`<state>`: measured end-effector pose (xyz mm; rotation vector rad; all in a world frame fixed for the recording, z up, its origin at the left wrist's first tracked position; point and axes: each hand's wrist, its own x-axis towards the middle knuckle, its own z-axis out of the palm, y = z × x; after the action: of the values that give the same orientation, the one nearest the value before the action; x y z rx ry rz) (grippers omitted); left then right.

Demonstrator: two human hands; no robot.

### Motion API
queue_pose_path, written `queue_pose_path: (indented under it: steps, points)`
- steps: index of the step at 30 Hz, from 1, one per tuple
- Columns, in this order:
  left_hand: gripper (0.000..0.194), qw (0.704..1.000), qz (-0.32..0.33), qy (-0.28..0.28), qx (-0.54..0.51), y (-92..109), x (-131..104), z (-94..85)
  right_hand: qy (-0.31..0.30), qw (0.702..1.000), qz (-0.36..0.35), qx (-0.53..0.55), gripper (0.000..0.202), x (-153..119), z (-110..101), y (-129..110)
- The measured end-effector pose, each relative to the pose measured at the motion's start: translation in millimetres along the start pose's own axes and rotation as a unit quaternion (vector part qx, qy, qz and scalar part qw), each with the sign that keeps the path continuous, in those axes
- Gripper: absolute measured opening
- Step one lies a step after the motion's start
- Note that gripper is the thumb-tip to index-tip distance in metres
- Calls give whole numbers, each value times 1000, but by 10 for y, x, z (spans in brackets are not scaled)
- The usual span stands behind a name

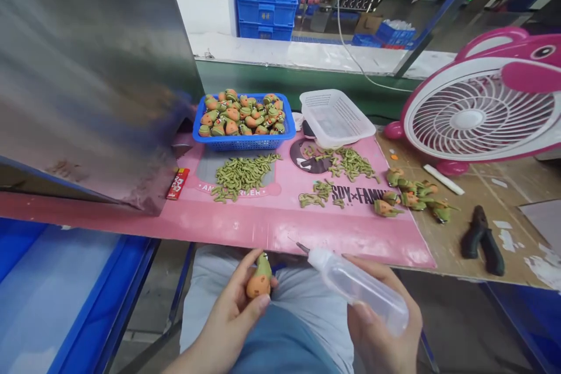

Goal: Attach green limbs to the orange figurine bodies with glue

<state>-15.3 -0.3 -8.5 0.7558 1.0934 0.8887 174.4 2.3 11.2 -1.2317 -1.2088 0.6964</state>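
Green-topped figurine (262,276) — orange, rounded below.

Bottle (357,287) — right of figurine (260,280)

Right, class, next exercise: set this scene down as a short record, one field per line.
Left hand: holds small green-and-orange figure
Right hand: holds translucent plastic squeeze bottle, thin dark tip
Surface: pink printed mat
On mat: loose groups of small green curved pieces
Rear left: blue plastic basket, many similar figures inside
Rear right: white plastic basket
Far right: pink-and-white fan
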Motion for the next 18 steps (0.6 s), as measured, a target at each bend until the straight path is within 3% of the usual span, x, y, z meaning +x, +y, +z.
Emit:
queue_pose_path:
  steps: [3, 8, 10, 13, 18]
  points:
    - [60, 1000, 9, -18, 19, 59, -17, -3, -5, 999, -32, 7, 32, -39, -30, -32]
    - [60, 993, 17, -46, 107, 123, -49, -27, -58, 974, -206, -66, 37, -55, -27, -105]
    - [60, 989, 24, -45, 136, 130, -55, -38, -83, 961, -241, -104, 36, -31, 1, -151]
    - [59, 985, 37, -42, 164, 135, -57, -48, -104, 954, -244, -137, 30, -3, 47, -236]
    - [54, 979, 52, -40, 191, 144, -66, -47, -129, 964, -183, -146, 26, -22, 69, -316]
